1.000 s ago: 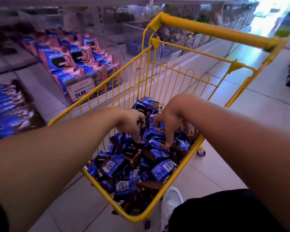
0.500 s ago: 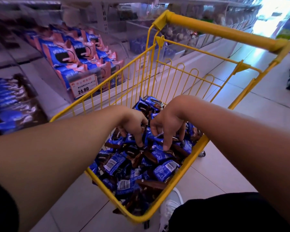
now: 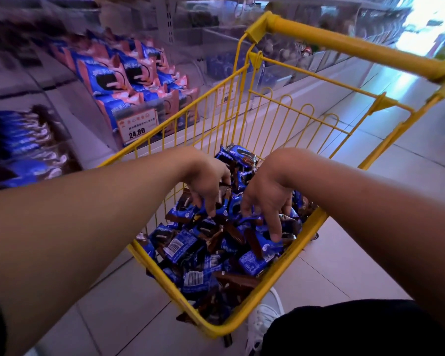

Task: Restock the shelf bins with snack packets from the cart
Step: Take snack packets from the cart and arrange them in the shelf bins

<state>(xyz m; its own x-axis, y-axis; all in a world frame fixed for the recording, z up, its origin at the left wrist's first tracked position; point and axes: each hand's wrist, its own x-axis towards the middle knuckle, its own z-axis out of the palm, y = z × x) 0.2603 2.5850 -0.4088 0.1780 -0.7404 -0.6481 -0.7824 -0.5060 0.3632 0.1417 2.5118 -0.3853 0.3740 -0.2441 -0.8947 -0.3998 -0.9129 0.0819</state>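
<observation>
Inside cart (image 3: 265,301), snack packets (image 3: 190,249); hands (image 3: 208,179) seemingly gathering some.

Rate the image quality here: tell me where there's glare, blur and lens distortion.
Head view: blown-out glare at the aisle's far end, top right; shelf bins smeared by motion blur though the price tag reads; wide-angle lens stretches both forearms; left hand, right hand and packets in the cart are fairly sharp.
</observation>
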